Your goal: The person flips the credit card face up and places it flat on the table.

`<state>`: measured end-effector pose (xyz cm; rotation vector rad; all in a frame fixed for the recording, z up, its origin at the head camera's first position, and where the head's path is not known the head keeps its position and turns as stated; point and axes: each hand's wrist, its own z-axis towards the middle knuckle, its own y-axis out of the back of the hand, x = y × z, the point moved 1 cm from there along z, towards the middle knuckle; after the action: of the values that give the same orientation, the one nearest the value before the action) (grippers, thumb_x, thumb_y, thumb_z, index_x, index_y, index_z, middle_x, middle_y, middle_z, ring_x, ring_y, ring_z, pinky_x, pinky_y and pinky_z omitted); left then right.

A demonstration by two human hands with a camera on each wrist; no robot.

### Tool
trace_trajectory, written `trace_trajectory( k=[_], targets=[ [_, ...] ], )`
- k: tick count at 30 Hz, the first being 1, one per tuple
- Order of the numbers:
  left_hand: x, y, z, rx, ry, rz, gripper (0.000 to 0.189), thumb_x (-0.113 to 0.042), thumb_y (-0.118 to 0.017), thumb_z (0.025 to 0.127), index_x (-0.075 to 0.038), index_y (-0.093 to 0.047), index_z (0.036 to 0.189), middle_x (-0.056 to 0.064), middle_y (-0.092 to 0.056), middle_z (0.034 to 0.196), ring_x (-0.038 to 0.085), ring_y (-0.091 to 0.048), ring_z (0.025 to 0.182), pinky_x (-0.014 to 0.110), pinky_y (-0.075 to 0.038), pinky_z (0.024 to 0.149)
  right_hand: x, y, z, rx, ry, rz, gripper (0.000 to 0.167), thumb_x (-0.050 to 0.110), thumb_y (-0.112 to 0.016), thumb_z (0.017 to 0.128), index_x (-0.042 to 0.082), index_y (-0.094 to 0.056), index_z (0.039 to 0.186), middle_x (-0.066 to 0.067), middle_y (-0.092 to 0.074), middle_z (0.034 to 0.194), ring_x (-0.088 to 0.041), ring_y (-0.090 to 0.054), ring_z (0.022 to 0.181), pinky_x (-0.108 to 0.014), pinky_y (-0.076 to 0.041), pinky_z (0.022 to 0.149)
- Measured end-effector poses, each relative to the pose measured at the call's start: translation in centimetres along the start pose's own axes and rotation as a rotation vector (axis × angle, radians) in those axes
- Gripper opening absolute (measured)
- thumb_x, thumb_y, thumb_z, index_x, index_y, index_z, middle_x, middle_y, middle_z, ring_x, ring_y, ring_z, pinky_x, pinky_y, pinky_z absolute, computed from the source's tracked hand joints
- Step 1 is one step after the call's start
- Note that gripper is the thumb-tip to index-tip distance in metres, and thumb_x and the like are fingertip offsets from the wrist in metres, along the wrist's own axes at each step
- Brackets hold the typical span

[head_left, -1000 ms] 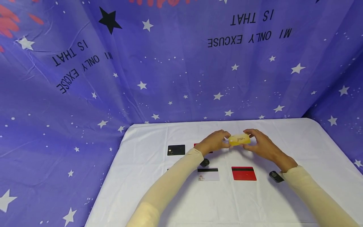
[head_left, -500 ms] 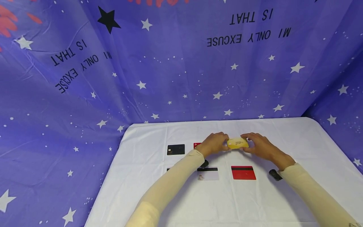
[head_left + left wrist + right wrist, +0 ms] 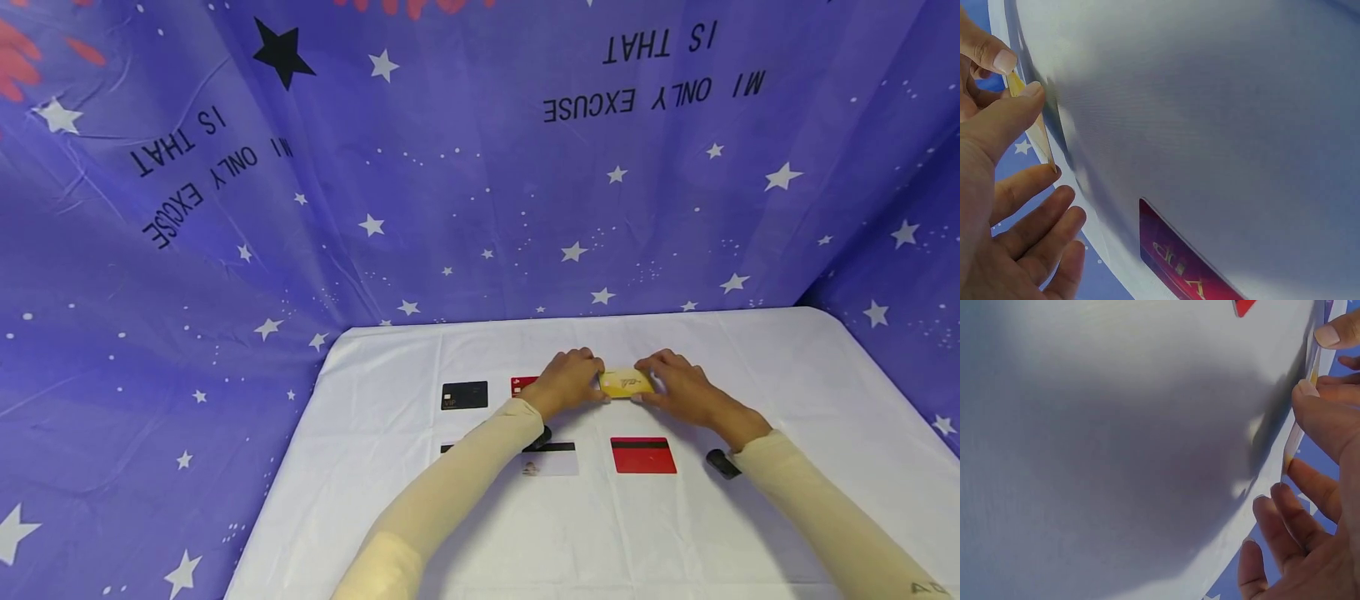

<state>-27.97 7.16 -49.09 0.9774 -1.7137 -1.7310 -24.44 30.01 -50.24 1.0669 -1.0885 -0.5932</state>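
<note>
Both hands hold a yellow card (image 3: 627, 383) flat-faced towards the head camera, close over the white table. My left hand (image 3: 570, 382) pinches its left end between thumb and index finger, and my right hand (image 3: 682, 390) pinches the right end. Seen nearly edge-on in the left wrist view, the card (image 3: 1046, 144) has the left thumb on its near face; the other fingers are spread. The right wrist view also has the card's edge (image 3: 1291, 447) between the right thumb and index finger. A red card (image 3: 523, 387) is partly hidden behind the left hand.
On the white tablecloth (image 3: 675, 533) lie a black VIP card (image 3: 464, 396), a red card with a dark stripe (image 3: 643, 455), and a white striped card (image 3: 551, 463). Another card is mostly under the left sleeve (image 3: 442, 492). A purple starry curtain (image 3: 487, 208) hangs behind.
Both hands have lowered the yellow card towards the table and slightly nearer. Its tilt has changed, and its printed face now shows more fully. The other cards have stayed put.
</note>
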Motion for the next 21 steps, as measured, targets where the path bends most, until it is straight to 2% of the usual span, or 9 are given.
trace_trajectory(
  k=[3, 9, 15, 21],
  targets=[
    [0.01, -0.09, -0.03, -0.001, -0.001, 0.006, 0.050, -0.051, -0.079, 0.092, -0.022, -0.072, 0.132, -0.003, -0.066, 0.127, 0.013, -0.062, 0.112, 0.032, -0.049, 0.103, 0.11, -0.16, 0.07, 0.002, 0.000, -0.008, 0.052, 0.029, -0.081, 0.094, 0.004, -0.061, 0.136, -0.020, -0.059, 0.128, -0.043, -0.055, 0.120, -0.054, -0.040, 0.084],
    [-0.02, -0.26, -0.17, 0.007, 0.003, 0.010, 0.048, -0.051, -0.078, 0.093, -0.021, -0.072, 0.130, -0.003, -0.065, 0.128, 0.013, -0.061, 0.113, 0.032, -0.048, 0.103, 0.01, -0.56, 0.29, 0.027, -0.026, 0.001, 0.053, 0.028, -0.081, 0.094, 0.004, -0.061, 0.138, -0.021, -0.059, 0.133, -0.045, -0.052, 0.125, -0.057, -0.040, 0.088],
    [-0.16, -0.07, -0.45, 0.008, 0.015, -0.002, 0.048, -0.050, -0.079, 0.093, -0.020, -0.072, 0.131, -0.002, -0.065, 0.132, 0.014, -0.061, 0.116, 0.032, -0.048, 0.104, -0.30, -0.71, 0.54, 0.036, -0.037, 0.035, 0.052, 0.026, -0.082, 0.093, 0.005, -0.063, 0.136, -0.022, -0.058, 0.134, -0.045, -0.051, 0.124, -0.054, -0.039, 0.086],
    [-0.32, 0.02, -0.50, -0.006, 0.014, 0.017, 0.048, -0.049, -0.081, 0.091, -0.021, -0.073, 0.129, -0.002, -0.066, 0.131, 0.013, -0.062, 0.114, 0.031, -0.048, 0.102, -0.50, -0.66, 0.73, 0.053, -0.047, 0.069, 0.052, 0.027, -0.083, 0.092, 0.006, -0.062, 0.135, -0.022, -0.056, 0.133, -0.045, -0.050, 0.123, -0.062, -0.040, 0.091]
  ],
)
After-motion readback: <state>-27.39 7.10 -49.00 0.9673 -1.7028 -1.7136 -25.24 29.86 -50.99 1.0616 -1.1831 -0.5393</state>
